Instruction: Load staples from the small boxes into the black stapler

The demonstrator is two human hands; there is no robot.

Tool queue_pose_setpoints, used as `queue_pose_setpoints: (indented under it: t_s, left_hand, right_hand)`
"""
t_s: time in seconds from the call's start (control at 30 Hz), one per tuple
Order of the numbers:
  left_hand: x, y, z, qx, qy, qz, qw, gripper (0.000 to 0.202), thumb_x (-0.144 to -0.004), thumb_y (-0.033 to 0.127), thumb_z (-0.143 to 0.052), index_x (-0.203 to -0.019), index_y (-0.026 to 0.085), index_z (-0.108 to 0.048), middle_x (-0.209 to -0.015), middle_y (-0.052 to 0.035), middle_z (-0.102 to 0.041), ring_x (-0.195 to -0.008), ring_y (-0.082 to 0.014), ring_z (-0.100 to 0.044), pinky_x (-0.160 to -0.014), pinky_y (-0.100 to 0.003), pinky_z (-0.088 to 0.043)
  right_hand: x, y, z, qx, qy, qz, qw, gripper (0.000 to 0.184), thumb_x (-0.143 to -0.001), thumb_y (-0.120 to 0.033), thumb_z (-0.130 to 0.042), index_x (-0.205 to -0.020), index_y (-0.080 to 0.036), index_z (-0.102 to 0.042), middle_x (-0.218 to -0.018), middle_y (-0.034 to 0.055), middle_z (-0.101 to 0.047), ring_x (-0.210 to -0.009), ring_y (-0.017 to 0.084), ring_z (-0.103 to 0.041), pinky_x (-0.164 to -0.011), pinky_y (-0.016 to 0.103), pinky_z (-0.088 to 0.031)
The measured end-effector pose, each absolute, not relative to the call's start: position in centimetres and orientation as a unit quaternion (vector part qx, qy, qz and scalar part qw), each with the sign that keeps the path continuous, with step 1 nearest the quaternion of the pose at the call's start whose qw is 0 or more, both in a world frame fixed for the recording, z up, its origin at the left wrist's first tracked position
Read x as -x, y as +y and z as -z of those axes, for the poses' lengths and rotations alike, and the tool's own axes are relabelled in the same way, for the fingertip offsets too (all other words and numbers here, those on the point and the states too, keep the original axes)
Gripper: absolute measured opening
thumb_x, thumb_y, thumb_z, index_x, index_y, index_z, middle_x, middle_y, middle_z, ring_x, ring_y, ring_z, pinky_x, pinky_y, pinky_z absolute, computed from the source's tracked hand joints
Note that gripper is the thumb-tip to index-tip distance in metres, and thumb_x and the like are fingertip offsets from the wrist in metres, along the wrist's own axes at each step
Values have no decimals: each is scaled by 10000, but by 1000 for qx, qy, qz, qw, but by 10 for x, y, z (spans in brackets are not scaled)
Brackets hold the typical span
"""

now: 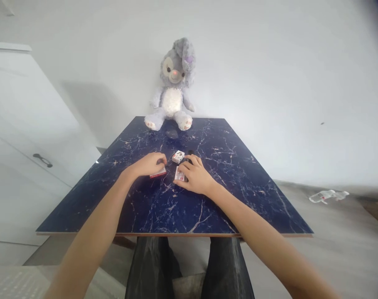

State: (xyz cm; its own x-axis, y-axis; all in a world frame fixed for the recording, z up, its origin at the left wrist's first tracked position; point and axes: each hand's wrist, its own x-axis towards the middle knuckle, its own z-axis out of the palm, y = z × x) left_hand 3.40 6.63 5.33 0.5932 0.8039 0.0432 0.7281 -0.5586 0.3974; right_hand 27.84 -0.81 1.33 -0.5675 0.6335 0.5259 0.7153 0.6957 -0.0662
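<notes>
The relation that matters most lies in the gap between my hands: a small white carton with dark and red print (178, 156) sits there on the blue marble-patterned tabletop (164, 207), just beyond my fingers and apart from the two boxes beneath them. My right hand (194, 176) is the nearer one; its index fingertip reaches to just beside the carton's right side, though I cannot tell whether it touches. My left hand (150, 163) is a little farther off, to the carton's near left. The carton stands turned at an angle to me, and its shape is so compact from here that I cannot name a long axis with confidence.

My left fingers are curled down over a red-edged white box (159, 171). Its long red edge runs roughly left to right, with the right end slightly farther from me. My hand hides the far side, so I cannot tell whether I am pinching it or only resting on it.

My right fingers are bent and spread over a white box with red markings (179, 177), my thumb along its near edge. The grip is partly hidden, so I cannot say how firm it is. Just past these fingers is a small black object (190, 152), too covered to identify.
</notes>
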Motion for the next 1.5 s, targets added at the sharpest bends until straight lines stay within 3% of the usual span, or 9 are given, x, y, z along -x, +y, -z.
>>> queue_pose_setpoints:
  t_s: [0.2, 0.3, 0.47, 0.57, 0.7, 0.9, 1.1, 1.23, 1.5]
  left_hand:
    - [-22, 61, -60, -852, 460, 9, 250, 434, -692, 445, -711, -1063, 239, -617, -913, -33, -679, -665, -187, -617, -596, -283, -425]
    - [-27, 61, -59, -852, 464, -15, 242, 474, -713, 483, -702, -1111, 238, -622, -975, -54, -674, -714, -198, -633, -617, -288, -439]
    - [-26, 59, -57, -861, 394, -7, 321, 795, -588, 464, -820, -1324, 304, -566, -1293, -74, -587, -881, -212, -648, -697, -287, -485]
    - [-25, 57, -57, -861, 383, -14, 335, 794, -587, 433, -825, -1330, 306, -577, -1269, -71, -599, -854, -204, -647, -690, -290, -490]
    - [-33, 55, -59, -860, 402, -53, 310, 690, -679, 512, -764, -1307, 280, -596, -1048, -55, -671, -803, -206, -639, -687, -305, -486]
    - [-64, 44, -53, -875, 374, -204, 230, 518, -784, 557, -673, -1193, 245, -622, -1164, -81, -636, -1017, -251, -610, -896, -398, -485]
    - [-73, 38, -43, -887, 357, -162, 244, 814, -678, 567, -780, -1382, 267, -504, -1352, -116, -556, -1200, -320, -551, -995, -450, -455]
    - [-75, 37, -39, -867, 378, -173, 274, 841, -701, 541, -776, -1430, 263, -463, -1355, -111, -578, -1146, -306, -597, -966, -428, -480]
    - [-86, 30, -35, -863, 380, -174, 284, 990, -699, 464, -799, -1538, 284, -306, -1395, -137, -537, -1146, -325, -594, -956, -440, -480]
  right_hand:
    - [-283, -9, -19, 381, -890, 62, 242, 402, -849, -531, -654, -1053, -184, -648, -1076, 120, -662, -1298, 355, -382, -1150, 583, -230]
    - [-287, -9, -21, 372, -893, 48, 248, 352, -868, -462, -643, -1074, -177, -651, -1104, 128, -652, -1304, 354, -382, -1133, 579, -264]
    - [-294, -8, -21, 369, -887, 24, 278, 368, -835, -458, -686, -1093, -197, -662, -1264, 129, -600, -1338, 366, -356, -1111, 580, -298]
    - [-298, -6, -23, 389, -862, 2, 326, 351, -883, -454, -633, -1127, -202, -647, -1318, 125, -571, -1311, 331, -402, -1092, 529, -344]
    - [-302, -1, -25, 452, -793, -10, 408, 289, -1009, -363, -424, -1109, -191, -634, -1241, 119, -606, -1212, 261, -499, -1055, 448, -382]
    - [-308, 5, -22, 499, -753, -23, 427, 324, -1033, -352, -343, -1049, -201, -630, -1097, 86, -660, -1044, 231, -575, -983, 401, -404]
    - [-309, 8, -14, 552, -721, -61, 414, 352, -1026, -414, -353, -1185, -208, -590, -1176, 92, -639, -1056, 229, -609, -951, 364, -450]
    - [-310, 11, -9, 586, -708, -91, 383, 393, -1011, -441, -390, -1283, -201, -539, -1250, 115, -624, -1098, 243, -624, -959, 375, -462]
    - [-308, 10, -10, 583, -725, -133, 342, 412, -1022, -414, -402, -1350, -178, -480, -1125, 101, -711, -1042, 252, -675, -914, 370, -482]
